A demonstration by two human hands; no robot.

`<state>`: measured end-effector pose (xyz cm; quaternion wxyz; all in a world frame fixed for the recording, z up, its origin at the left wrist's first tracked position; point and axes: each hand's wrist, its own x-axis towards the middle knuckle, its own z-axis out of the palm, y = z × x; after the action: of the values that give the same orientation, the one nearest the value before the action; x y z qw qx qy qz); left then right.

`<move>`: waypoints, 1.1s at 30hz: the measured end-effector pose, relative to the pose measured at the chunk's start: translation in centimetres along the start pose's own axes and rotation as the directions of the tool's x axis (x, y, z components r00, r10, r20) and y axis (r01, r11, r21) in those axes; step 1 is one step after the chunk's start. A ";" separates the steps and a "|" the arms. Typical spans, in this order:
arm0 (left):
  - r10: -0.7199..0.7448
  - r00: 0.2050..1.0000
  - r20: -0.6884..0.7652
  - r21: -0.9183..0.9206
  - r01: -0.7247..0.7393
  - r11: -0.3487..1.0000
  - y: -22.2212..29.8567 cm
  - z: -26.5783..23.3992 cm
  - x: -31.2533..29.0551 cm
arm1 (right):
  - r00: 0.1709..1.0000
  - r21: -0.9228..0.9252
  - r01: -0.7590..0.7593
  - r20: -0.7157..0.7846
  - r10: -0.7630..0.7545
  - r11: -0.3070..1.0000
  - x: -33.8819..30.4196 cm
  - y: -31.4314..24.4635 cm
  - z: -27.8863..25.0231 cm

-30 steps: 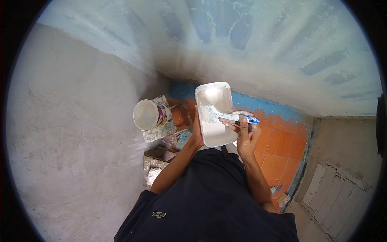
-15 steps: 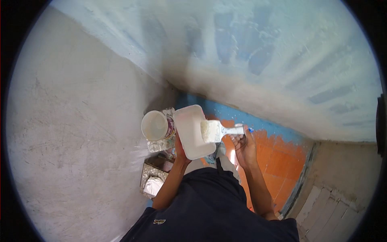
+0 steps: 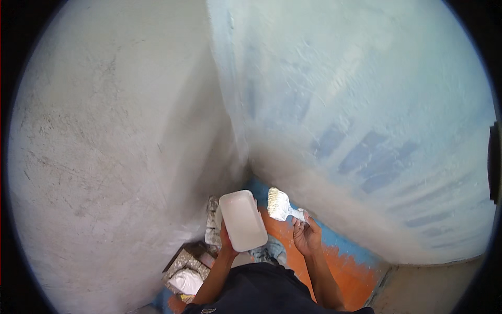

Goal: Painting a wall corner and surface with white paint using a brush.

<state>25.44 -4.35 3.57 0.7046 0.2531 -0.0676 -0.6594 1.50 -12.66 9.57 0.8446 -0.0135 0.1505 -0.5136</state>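
My left hand [image 3: 226, 242] grips a white rectangular tub [image 3: 243, 220] by its left side, its palm and some fingers hidden beneath. The tub is tilted so that its pale inside shows. To the right of it, my right hand [image 3: 307, 234] is closed round the handle of a wide paintbrush [image 3: 281, 205]. White paint coats the brush, whose cream bristles point left toward the tub's upper right corner without touching it. A paint-spattered object [image 3: 212, 225] shows partly behind the tub's left edge.
A bare grey wall [image 3: 104, 146] meets a pale blue-white wall [image 3: 366, 94] with darker blue patches in a corner ahead. Below lies an orange floor [image 3: 345, 280] with a blue border [image 3: 340, 238]. Lower left, a speckled box [image 3: 183, 261] stands with a white bag [image 3: 186, 281].
The brush has come out from over the tub and now sits apart, to its right. My view has swung up and turned, showing more wall; the white bucket is no longer visible.
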 end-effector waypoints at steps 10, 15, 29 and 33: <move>0.045 0.998 0.048 -0.075 -0.041 0.996 11.0 -3.8 3.5 | 0.985 -0.593 0.130 0.167 -0.036 0.795 9.4 6.5 7.3; 0.040 0.999 -0.007 0.042 -0.040 0.998 14.5 -5.7 4.1 | 0.974 -0.915 0.189 0.130 -0.184 0.356 12.7 8.6 7.3; 0.067 0.995 0.071 -0.051 -0.063 0.997 13.4 -5.8 6.1 | 0.662 -0.616 0.553 0.734 -0.153 -0.561 29.0 -1.4 17.4; 0.127 0.986 0.112 0.071 -0.135 0.988 14.8 -3.2 5.1 | 0.660 -0.529 0.519 0.747 -0.079 -0.671 30.3 -1.1 32.0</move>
<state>40.67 -8.38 6.19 0.7314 0.2398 -0.1473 -0.6211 22.05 -43.77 32.99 0.1319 -0.8305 0.3646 -0.4000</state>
